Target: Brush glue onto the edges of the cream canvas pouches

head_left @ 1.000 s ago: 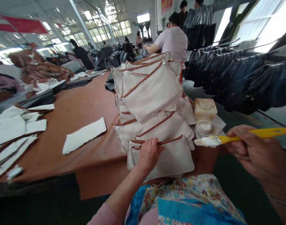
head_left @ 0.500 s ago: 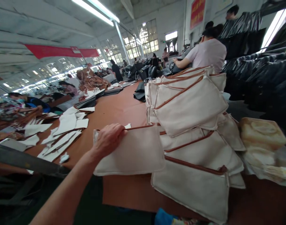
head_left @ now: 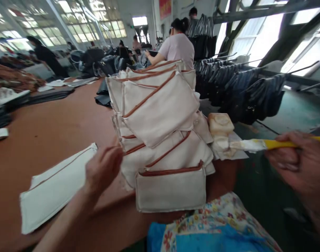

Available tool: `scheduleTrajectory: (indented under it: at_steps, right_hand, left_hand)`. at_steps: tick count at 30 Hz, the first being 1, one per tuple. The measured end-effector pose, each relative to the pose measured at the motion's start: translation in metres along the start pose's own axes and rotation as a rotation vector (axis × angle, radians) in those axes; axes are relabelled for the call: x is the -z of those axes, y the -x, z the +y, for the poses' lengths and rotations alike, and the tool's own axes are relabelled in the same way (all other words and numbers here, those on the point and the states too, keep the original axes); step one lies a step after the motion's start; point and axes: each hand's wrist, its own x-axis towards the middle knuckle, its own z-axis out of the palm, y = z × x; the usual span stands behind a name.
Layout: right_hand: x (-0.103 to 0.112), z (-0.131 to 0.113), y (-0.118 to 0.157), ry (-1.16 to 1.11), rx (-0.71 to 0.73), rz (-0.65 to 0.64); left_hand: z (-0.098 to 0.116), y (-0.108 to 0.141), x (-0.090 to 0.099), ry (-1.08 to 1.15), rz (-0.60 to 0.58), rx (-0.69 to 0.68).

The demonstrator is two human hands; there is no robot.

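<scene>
My left hand [head_left: 104, 168] is curled closed above the table, between a flat cream fabric pouch [head_left: 57, 185] on its left and a pile of similar pouches [head_left: 160, 105] on its right. I see nothing in its fingers. At the right, my right hand [head_left: 296, 157] is wrapped round the yellow handle of a brush [head_left: 275, 144]. Its whitened bristle end points left, at the pale, crusted mouth of a yellowish plastic container [head_left: 221, 123] lying on its side. A brown-trimmed pouch [head_left: 171, 191] lies at the front of the pile, near the table edge.
The brown-covered table [head_left: 70, 119] bears dark folded pieces [head_left: 49, 95] at the far left. Beyond the pile a co-worker in a pale shirt [head_left: 179, 49] sits facing away. Dark bags [head_left: 228, 84] hang on a rack at the right. Floral and blue cloth [head_left: 209, 227] is at the front.
The view has swung right. The pouch that my left hand held now lies on the table at the left, out of its grasp. My right hand with the brush has come into view.
</scene>
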Motion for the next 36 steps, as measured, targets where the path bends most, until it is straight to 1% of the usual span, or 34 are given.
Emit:
scheduleTrajectory:
  at_steps: [1,2,3,4,5,6,7,9,11,14,15,17,19,21,22,24,25,26,28,31,33,36]
  right_hand:
    - [0.001,0.001,-0.002,-0.067,-0.043,-0.013]
    - [0.002,0.002,-0.003,-0.141,-0.075,-0.031]
    - [0.002,0.004,-0.003,-0.206,-0.095,-0.052]
    - [0.003,0.007,-0.001,-0.251,-0.101,-0.072]
    - [0.005,0.009,0.001,-0.285,-0.104,-0.094]
    - [0.008,0.012,0.004,-0.310,-0.104,-0.116]
    - [0.012,0.016,0.007,-0.327,-0.095,-0.135]
    - [0.025,0.023,0.012,-0.335,-0.055,-0.144]
    - [0.043,0.034,0.013,-0.317,-0.021,-0.109]
    - [0.073,0.053,0.006,-0.237,0.022,0.023]
    - [0.081,0.060,0.002,-0.199,0.040,0.068]
    - [0.093,0.071,-0.008,-0.131,0.074,0.125]
    - [0.096,0.079,-0.018,-0.092,0.093,0.130]
    - [0.094,0.084,-0.025,-0.057,0.112,0.105]
    - [0.091,0.086,-0.027,-0.029,0.127,0.087]
    - [0.084,0.090,-0.032,0.051,0.179,0.044]
    - [0.081,0.093,-0.035,0.100,0.217,0.021]
    - [0.078,0.096,-0.039,0.154,0.259,-0.003]
    - [0.070,0.103,-0.047,0.277,0.336,-0.066]
    - [0.058,0.117,-0.063,0.484,0.407,-0.221]
    - [0.050,0.127,-0.074,0.572,0.424,-0.306]
    - [0.040,0.142,-0.088,0.619,0.435,-0.370]
  left_hand:
    - [0.043,-0.004,-0.010,0.116,-0.088,-0.176]
    - [0.085,-0.008,-0.020,0.193,-0.228,-0.313]
    - [0.122,-0.011,-0.029,0.227,-0.332,-0.379]
    - [0.155,-0.015,-0.039,0.228,-0.407,-0.374]
    - [0.182,-0.017,-0.048,0.215,-0.469,-0.341]
    - [0.203,-0.020,-0.057,0.187,-0.516,-0.295]
    - [0.219,-0.022,-0.066,0.153,-0.553,-0.251]
    - [0.238,-0.024,-0.080,0.081,-0.604,-0.195]
    - [0.245,-0.023,-0.089,0.042,-0.632,-0.170]
    - [0.247,-0.016,-0.094,0.074,-0.649,-0.150]
    - [0.246,-0.013,-0.095,0.088,-0.630,-0.157]
    - [0.245,-0.006,-0.095,0.095,-0.549,-0.195]
    - [0.241,0.001,-0.094,0.092,-0.445,-0.260]
    - [0.236,0.008,-0.090,0.121,-0.322,-0.299]
    - [0.232,0.012,-0.087,0.149,-0.238,-0.289]
    - [0.223,0.021,-0.077,0.212,-0.057,-0.227]
    - [0.218,0.026,-0.071,0.237,0.009,-0.206]
    - [0.215,0.031,-0.066,0.254,0.042,-0.208]
    - [0.210,0.039,-0.056,0.265,0.031,-0.263]
    - [0.209,0.045,-0.045,0.232,0.016,-0.322]
    - [0.211,0.045,-0.043,0.196,0.029,-0.329]
    - [0.215,0.040,-0.046,0.180,-0.020,-0.331]
